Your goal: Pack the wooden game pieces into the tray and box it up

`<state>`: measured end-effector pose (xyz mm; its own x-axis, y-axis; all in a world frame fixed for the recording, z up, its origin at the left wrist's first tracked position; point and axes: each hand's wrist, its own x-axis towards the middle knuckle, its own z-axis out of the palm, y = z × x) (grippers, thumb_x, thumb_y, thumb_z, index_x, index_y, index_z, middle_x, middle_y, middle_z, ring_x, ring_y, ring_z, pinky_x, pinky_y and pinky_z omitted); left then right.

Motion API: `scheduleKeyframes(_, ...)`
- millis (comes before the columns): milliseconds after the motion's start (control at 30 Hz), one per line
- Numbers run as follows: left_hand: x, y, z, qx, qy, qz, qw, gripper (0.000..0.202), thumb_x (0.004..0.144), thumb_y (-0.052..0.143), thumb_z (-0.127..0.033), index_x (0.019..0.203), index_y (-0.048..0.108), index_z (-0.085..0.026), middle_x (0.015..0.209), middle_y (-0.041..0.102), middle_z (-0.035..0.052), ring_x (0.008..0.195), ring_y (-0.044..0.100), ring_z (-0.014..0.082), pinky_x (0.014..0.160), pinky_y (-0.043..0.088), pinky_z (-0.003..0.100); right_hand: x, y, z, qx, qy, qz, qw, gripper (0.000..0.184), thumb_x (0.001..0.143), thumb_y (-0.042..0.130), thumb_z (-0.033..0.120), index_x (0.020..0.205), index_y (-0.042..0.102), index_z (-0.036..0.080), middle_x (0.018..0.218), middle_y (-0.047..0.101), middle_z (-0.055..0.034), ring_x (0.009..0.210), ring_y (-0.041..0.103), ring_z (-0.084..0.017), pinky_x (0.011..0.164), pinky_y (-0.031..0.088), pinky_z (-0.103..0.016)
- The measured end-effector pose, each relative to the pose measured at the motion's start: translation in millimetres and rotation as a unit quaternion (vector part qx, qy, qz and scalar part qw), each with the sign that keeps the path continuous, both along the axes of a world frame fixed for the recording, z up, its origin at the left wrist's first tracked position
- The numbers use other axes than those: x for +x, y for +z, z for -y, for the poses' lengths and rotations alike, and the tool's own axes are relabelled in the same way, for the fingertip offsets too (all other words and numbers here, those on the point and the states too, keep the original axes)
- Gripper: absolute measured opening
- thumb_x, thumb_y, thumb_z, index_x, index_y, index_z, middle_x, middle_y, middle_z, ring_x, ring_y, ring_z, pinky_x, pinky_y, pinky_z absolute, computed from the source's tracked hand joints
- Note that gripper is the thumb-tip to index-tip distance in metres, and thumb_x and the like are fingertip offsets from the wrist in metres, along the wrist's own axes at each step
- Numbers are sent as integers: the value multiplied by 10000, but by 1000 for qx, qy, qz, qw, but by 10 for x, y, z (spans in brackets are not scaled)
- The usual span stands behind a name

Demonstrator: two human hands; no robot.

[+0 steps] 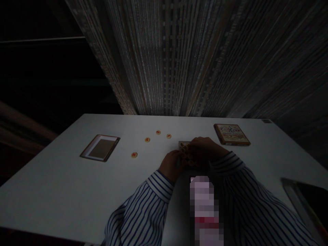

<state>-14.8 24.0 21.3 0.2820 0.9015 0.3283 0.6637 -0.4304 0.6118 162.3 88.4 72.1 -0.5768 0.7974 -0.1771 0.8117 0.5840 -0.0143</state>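
The scene is dim. My left hand point(171, 164) and my right hand point(205, 147) meet over a small tray of round wooden game discs point(185, 150) on a white table point(64, 191). Both hands curl around the tray's sides, fingers closed on it. Several loose discs with red marks lie to the left: one point(134, 155) nearest, others point(147, 139), point(158, 132), point(168, 136) farther back. Both sleeves are striped.
An open shallow box point(100, 148) lies at the left of the table. A printed box lid point(231, 134) lies at the back right. A dark object point(304, 194) sits at the right edge. A ribbed wall stands behind the table.
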Motion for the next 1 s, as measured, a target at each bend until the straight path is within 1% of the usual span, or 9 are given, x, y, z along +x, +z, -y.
scheduleKeyframes(133, 0, -15, 0, 0, 5, 2, 1000, 258, 708, 597, -204, 964, 593, -170, 1012, 624, 92, 939, 583, 215, 822, 487, 382, -3, -3, -1, 3, -3, 11, 1000, 283, 832, 393, 342, 914, 635, 219, 932, 634, -81, 804, 590, -195, 616, 394, -273)
scheduleKeyframes(367, -1, -19, -7, 6, -1, 3, 1000, 264, 706, 593, -192, 968, 586, -161, 995, 629, 91, 938, 584, 212, 828, 486, 382, -12, 40, 14, -10, -6, 2, 1000, 254, 824, 425, 325, 933, 632, 227, 975, 634, -73, 867, 584, -189, 668, 400, -266)
scheduleKeyframes(600, -3, -21, -10, -5, 1, -14, 1000, 273, 715, 589, -206, 980, 582, -139, 1030, 619, 115, 970, 576, 222, 841, 482, 381, -2, 24, 12, 1, -5, 17, 1000, 271, 820, 416, 325, 931, 636, 214, 960, 635, -85, 821, 597, -200, 623, 405, -271)
scheduleKeyframes(833, 0, -41, -3, 5, -2, 4, 1000, 275, 722, 580, -195, 993, 572, -148, 1022, 620, 95, 962, 573, 204, 843, 480, 365, -5, 60, 32, -10, -6, 15, 1000, 277, 825, 404, 324, 921, 644, 223, 950, 637, -84, 829, 596, -200, 634, 407, -275)
scheduleKeyframes(1000, 1, -27, -4, 9, -1, 1, 1000, 241, 708, 591, -184, 947, 587, -150, 992, 627, 96, 933, 583, 209, 827, 486, 373, 1, 39, 18, -3, -2, 11, 1000, 273, 824, 405, 314, 932, 634, 212, 972, 634, -82, 846, 591, -200, 646, 404, -272)
